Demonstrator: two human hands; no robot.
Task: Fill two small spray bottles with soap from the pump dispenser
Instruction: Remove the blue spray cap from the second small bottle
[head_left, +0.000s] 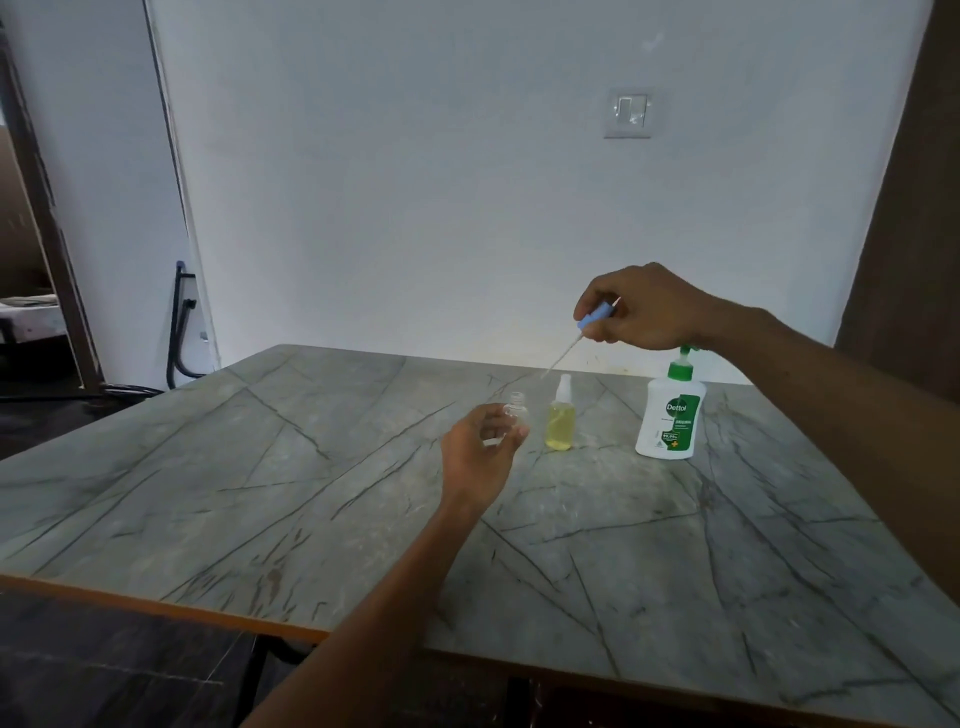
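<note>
My left hand (480, 452) grasps an uncapped clear spray bottle (511, 418) that stands upright on the grey veined counter (260, 467), fingers curled around its lower body, its threaded neck open above my fingertips. My right hand (649, 309) hangs raised above and to the right of that bottle, pinching the blue spray cap (597, 316) between thumb and fingers; the cap's thin dip tube (561, 356) slants down and to the left from my grip, its tip in the air, apart from both bottles. Just to the right of my left hand stands the second spray bottle (561, 421), capped and holding pale yellow liquid up to near its shoulder. Further right, below my right wrist, the white Dettol pump dispenser (670, 415) with its green pump head stands upright on the counter, well apart from my left grip. Behind my right hand, a light switch (628, 113) sits on the white wall (415, 182).
</note>
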